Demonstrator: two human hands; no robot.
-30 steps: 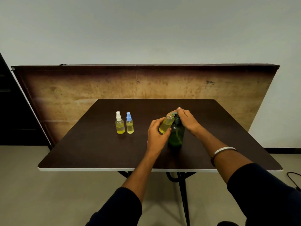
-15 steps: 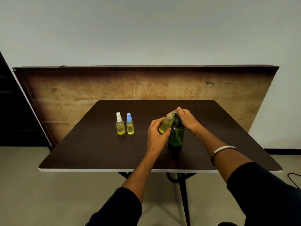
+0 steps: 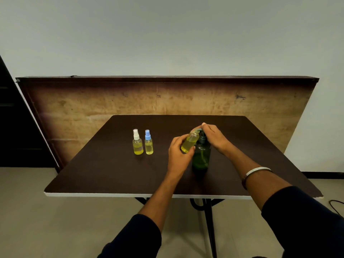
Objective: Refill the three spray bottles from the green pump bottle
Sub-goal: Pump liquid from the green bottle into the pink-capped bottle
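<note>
A green pump bottle (image 3: 201, 157) stands upright on the dark table (image 3: 111, 174), right of the middle. My right hand (image 3: 214, 137) rests on its pump head, fingers curled over the top. My left hand (image 3: 178, 155) holds a small uncapped spray bottle (image 3: 189, 143) of yellow liquid, tilted with its mouth under the pump's spout. Two other small bottles of yellow liquid stand side by side to the left: one with a white sprayer (image 3: 137, 142), one with a blue sprayer (image 3: 148, 142). The held bottle's sprayer cap is not visible.
A large wooden board (image 3: 93, 108) leans against the wall behind the table. The table's white front edge (image 3: 93, 194) faces me, with a black metal leg below. A black cable (image 3: 337, 203) lies on the floor at the right.
Both hands stay at the pump bottle with almost no movement. The view has shifted slightly.
</note>
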